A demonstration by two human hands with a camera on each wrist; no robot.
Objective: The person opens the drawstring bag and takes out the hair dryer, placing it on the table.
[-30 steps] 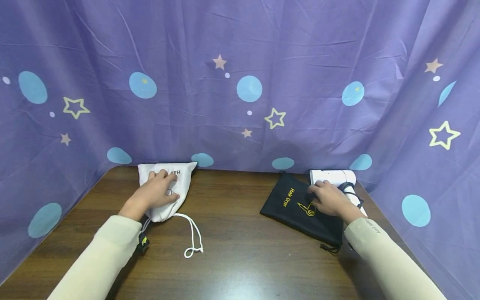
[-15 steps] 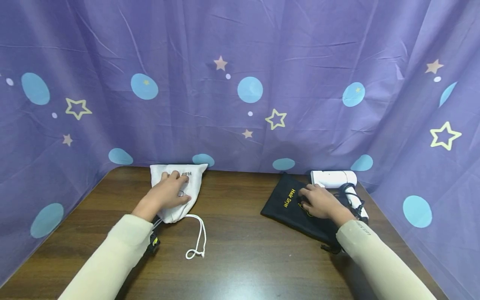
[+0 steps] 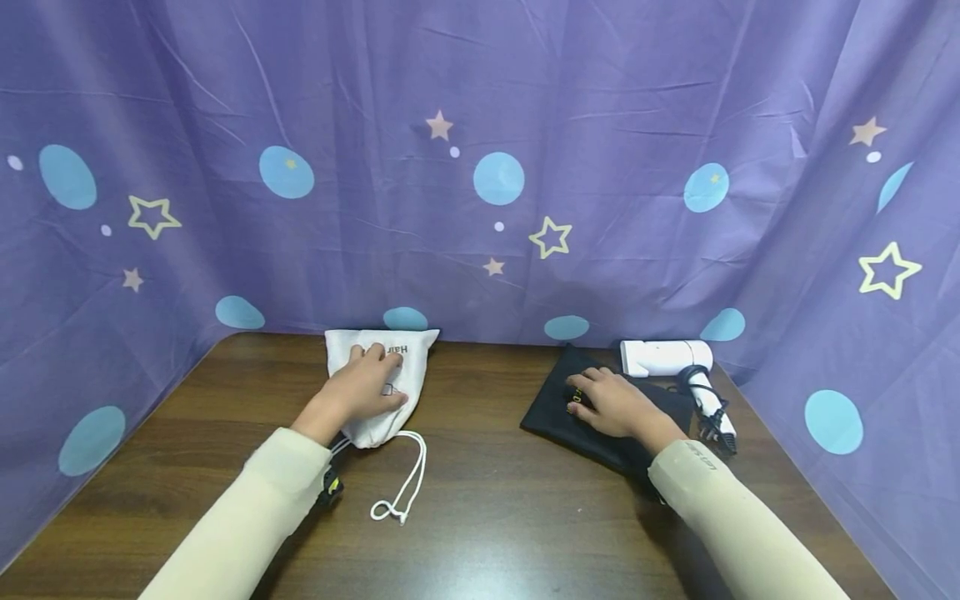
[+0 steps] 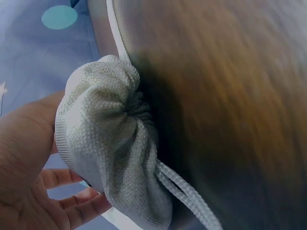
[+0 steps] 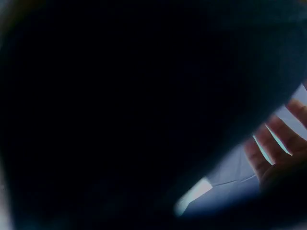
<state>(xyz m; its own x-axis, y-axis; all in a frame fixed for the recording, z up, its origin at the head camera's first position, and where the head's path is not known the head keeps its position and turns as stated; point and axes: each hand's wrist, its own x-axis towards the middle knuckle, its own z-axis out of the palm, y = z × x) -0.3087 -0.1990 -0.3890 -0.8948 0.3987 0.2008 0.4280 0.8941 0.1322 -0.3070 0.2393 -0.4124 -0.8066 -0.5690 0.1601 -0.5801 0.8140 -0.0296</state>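
My left hand [image 3: 362, 392] grips a white drawstring bag [image 3: 412, 371] from above, thumb on its right side and fingers over its top. In the left wrist view the bag [image 4: 105, 124] looks bulky and gathered at its mouth. Its contents are hidden. My right hand [image 3: 615, 404] is over a black flat pouch [image 3: 555, 417], fingers reaching across its yellow print, which they partly cover. In the right wrist view a dark, blurred mass fills most of the picture, with several extended fingers [image 5: 273, 141] at the right.
A white hair dryer [image 3: 663, 358] lies at the back right beside the pouch, its black cord [image 3: 708, 396] wrapped about the handle. The bag's white string [image 3: 416, 483] trails on the brown wooden table [image 3: 480, 450]. A purple curtain [image 3: 615, 275] rises behind the table.
My left hand has slid the white bag to the right along the table's back. My right hand has moved left across the black pouch, which has stayed nearly in place.
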